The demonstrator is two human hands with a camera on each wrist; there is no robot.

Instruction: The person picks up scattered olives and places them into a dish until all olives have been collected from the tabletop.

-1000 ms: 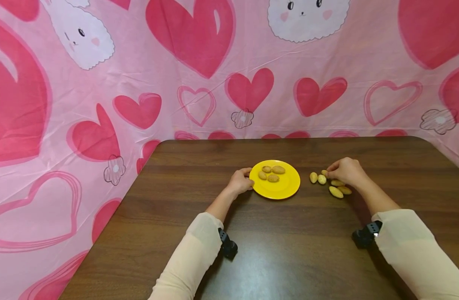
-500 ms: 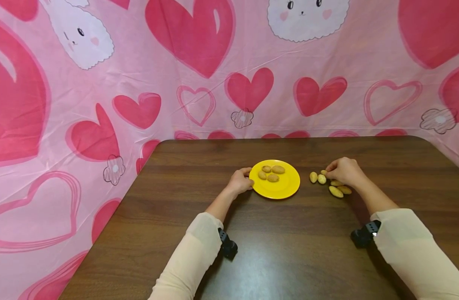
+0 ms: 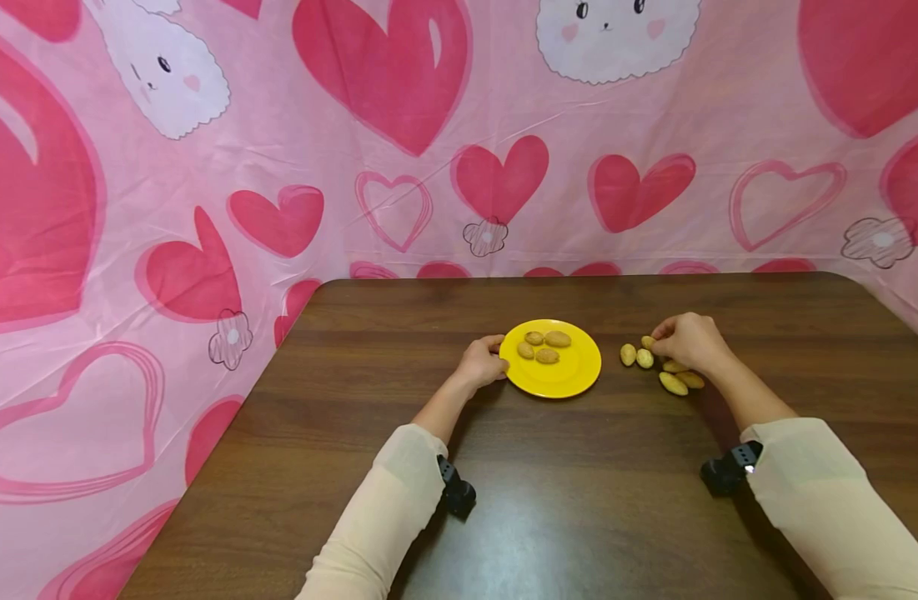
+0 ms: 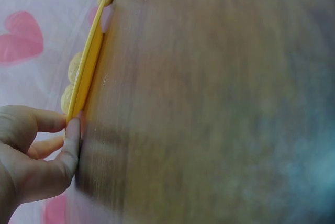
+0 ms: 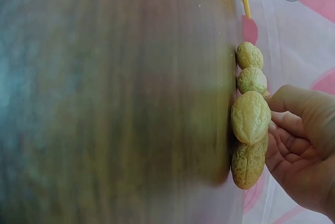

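Observation:
A round yellow plate (image 3: 550,383) rests on the table with several wrinkled, yellow-brown oval fruits (image 3: 558,339) on it. My left hand (image 3: 479,364) grips the plate's left rim, thumb on one side and fingers on the other, as the left wrist view shows. To the right of the plate, my right hand (image 3: 694,342) pinches a small wrinkled oval fruit (image 3: 648,342) between thumb and fingertips, low over the table. Around that hand lie more of these fruits, a pale speckled one (image 3: 644,358) and a longer yellow one (image 3: 673,383) among them. In the right wrist view, nearer fruits (image 5: 251,116) partly hide the fingertips.
The brown wooden table (image 3: 549,500) reaches back to a pink cloth (image 3: 564,200) printed with hearts, hanging behind it. A strip of bare wood separates the plate from the loose fruits. Each wrist wears a black camera (image 3: 457,490).

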